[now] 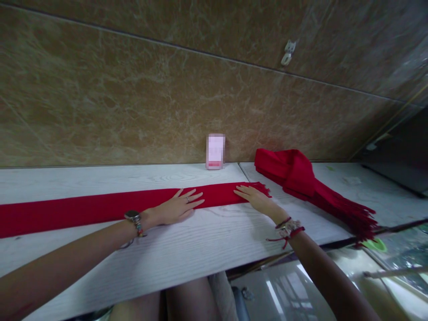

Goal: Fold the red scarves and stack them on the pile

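A long red scarf point(100, 207) lies flat as a narrow strip on the white table, running out of view at the left. Its fringed end point(264, 187) is on the right. My left hand point(179, 207) rests on the strip with fingers spread, a ring on one finger. Near the fringe, my right hand point(254, 197) lies with its fingers stretched flat over the cloth. Neither hand grips anything. A second red scarf point(287, 171), folded over with a knot-like wrap, sits to the right, its fringe hanging toward the table's front edge.
A phone point(216, 151) with a lit, blurred screen leans upright against the brown marbled wall point(133, 102). The white wood-grain table point(207, 249) has a seam near the phone. A dark object point(397, 147) stands at the far right, and a green item point(376, 244) is below the table edge.
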Tool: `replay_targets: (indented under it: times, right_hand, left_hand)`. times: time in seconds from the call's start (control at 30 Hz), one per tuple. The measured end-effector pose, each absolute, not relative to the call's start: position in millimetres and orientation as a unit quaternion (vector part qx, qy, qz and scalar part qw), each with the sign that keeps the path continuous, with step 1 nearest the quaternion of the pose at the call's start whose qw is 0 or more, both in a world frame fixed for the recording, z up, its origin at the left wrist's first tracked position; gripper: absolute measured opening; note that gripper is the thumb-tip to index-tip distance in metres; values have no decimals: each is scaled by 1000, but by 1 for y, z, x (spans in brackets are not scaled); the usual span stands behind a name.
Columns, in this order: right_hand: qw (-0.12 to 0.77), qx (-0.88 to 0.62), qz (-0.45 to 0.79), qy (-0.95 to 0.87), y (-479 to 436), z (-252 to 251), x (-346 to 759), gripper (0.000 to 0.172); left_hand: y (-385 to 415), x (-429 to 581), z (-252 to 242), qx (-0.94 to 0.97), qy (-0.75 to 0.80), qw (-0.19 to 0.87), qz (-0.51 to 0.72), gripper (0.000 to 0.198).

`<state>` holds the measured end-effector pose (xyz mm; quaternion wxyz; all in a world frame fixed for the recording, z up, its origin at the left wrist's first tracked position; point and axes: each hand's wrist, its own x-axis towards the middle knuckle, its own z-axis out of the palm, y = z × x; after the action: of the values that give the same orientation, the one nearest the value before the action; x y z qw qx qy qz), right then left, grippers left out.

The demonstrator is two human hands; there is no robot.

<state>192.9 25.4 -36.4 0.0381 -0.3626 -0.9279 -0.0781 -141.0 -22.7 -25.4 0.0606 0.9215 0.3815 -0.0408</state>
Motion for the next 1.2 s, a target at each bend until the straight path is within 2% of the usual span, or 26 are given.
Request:
replay_targets:
  times: [0.2,0.47,0.6,0.73,0.8,1.0,1.2]
  right_hand:
    - [69,-378,-95,-919,21,-30,206,63]
    - [24,-416,-110,-902,18,-51,231,66]
    - [76,-424,-83,-899,18,-38,227,63]
    - [174,-373,-48,-910,29,-24,157,49]
    - [196,-326,-20,-925,35,-23,96,43]
    - [127,-158,38,-979,24,-31,-85,44]
    - [62,-140,65,-986,19,-42,-120,46]
  left_hand:
    - [-21,-143,-29,924,379,52,-23,44]
    - [-21,-154,-26,928,365,78,-20,44]
    - [-24,-189,-22,921,382,78,7,45]
    - [-37,-239,-17,887,456,69,0,45]
    - [-49,-264,-14,862,501,72,-11,45]
    - [-87,-355,-16,789,611,63,-20,45]
    - [-136,-500,-23,680,731,24,-41,43]
